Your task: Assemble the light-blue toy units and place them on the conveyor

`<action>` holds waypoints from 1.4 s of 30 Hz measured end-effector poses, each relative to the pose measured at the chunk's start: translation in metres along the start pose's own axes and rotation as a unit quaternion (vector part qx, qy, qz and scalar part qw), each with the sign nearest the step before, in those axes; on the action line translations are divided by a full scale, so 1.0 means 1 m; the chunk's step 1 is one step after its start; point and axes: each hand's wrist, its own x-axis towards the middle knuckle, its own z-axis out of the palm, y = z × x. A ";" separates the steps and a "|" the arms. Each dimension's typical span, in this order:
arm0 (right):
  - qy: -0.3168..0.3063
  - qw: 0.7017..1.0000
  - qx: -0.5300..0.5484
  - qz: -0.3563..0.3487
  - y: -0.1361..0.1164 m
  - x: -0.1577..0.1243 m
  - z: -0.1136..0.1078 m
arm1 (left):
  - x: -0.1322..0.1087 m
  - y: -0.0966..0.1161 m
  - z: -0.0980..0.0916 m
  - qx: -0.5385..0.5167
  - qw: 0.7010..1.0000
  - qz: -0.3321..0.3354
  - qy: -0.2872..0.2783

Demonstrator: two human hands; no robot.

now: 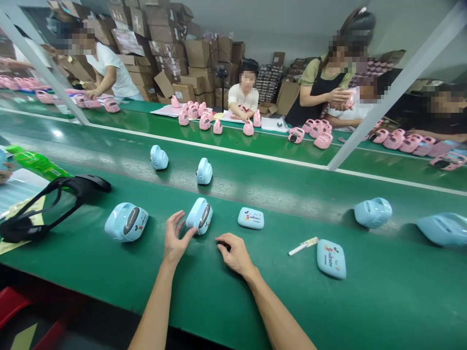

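A light-blue, rounded handled device [199, 217] with a dark oval panel and a cartoon print stands in front of me. My left hand [177, 238] is at its left side, fingers spread, the thumb at its lower edge; I cannot tell whether it touches. To the right, my right hand [234, 253] is closed near the green surface, with something dark at its curled fingers that I cannot make out. A similar blue device [126, 223] stands left of my hands. A flat light-blue printed piece [251, 218] lies beyond my right hand, and another printed piece [331, 259] lies farther right.
A white pen-like stick [302, 246] lies beside the right printed piece. More blue devices [159, 157] stand on the belt [277, 194]. A black strap harness [58, 204] and a green packet [38, 163] lie left. Across, several people handle pink devices [248, 128]; cartons [199, 53] are stacked behind.
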 end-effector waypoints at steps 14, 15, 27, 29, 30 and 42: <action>0.020 0.999 0.029 0.008 0.001 -0.002 0.001 | 0.003 0.026 0.021 -0.279 0.893 -0.343 0.089; 0.019 0.999 0.030 0.008 0.000 -0.002 0.000 | 0.002 0.026 0.022 -0.280 0.892 -0.345 0.088; 0.037 0.988 0.127 0.079 0.001 0.003 0.001 | -0.004 0.027 0.022 -0.260 0.899 -0.351 0.023; 0.040 0.956 0.253 0.143 -0.001 0.005 -0.001 | -0.005 0.024 0.018 -0.216 0.914 -0.342 -0.043; 0.023 0.930 0.326 0.169 -0.003 0.006 -0.004 | -0.006 0.023 0.016 -0.188 0.918 -0.339 -0.086; 0.018 0.749 0.621 0.231 -0.013 0.013 -0.066 | 0.016 0.045 0.044 -0.229 0.945 -0.232 -0.022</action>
